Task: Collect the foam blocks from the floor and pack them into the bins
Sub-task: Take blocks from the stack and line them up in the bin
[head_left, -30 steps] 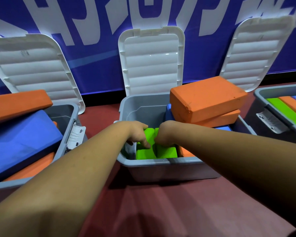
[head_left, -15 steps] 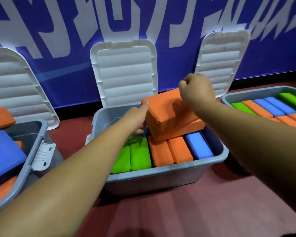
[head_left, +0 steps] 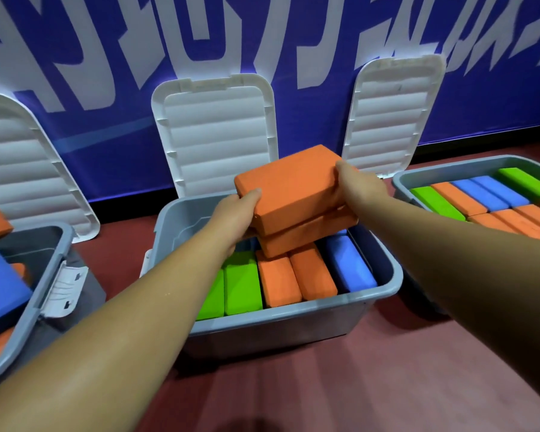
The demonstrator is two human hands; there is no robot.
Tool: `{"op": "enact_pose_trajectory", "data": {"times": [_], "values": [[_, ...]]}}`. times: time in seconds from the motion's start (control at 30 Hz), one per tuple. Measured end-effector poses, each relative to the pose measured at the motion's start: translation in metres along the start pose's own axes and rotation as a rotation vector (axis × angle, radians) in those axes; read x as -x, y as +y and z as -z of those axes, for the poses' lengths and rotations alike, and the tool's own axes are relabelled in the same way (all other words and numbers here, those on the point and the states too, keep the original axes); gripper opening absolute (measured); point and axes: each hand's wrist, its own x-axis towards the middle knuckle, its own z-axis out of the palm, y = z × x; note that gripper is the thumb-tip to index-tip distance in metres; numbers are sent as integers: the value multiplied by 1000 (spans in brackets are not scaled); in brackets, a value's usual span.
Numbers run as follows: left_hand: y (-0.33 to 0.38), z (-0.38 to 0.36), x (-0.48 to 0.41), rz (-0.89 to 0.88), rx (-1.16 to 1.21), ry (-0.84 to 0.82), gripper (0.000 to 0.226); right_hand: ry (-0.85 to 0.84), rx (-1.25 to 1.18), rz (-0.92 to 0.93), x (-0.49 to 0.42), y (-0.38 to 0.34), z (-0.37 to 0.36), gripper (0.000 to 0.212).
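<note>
Your left hand (head_left: 234, 219) and right hand (head_left: 360, 186) hold the top orange block (head_left: 289, 185) above the middle bin (head_left: 293, 313). Fingers (head_left: 255, 194) grasp opposite ends, likely to lay it flat.

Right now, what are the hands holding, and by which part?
The top orange block, by its ends: left hand at the left end, right hand at the right end.

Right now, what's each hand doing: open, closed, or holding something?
Left hand: grips the left end of the top orange block, thumb on top.
Right hand: grips the right end of the same block.
</note>
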Motion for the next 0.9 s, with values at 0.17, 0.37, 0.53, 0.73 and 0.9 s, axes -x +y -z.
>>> {"op": "enact_pose_trajectory", "data": {"times": [0.17,0.37,0.53,0.73,0.9], "values": [[14,40,-4,-120,130,140,39,48,-151,143,16,-25,-21,54],[-2,91,-12,-117,162,291,36,11,-199,335,42,-50,-64,44],[-30,123,-14,-3,-497,310,52,22,-74,532,59,-44,-95,47],[-36,126,-8,83,-289,162,38,86,225,871,77,-48,-108,58],[-33,139,-3,75,-266,161,32,151,273,932,80,-52,-117,62]]}}
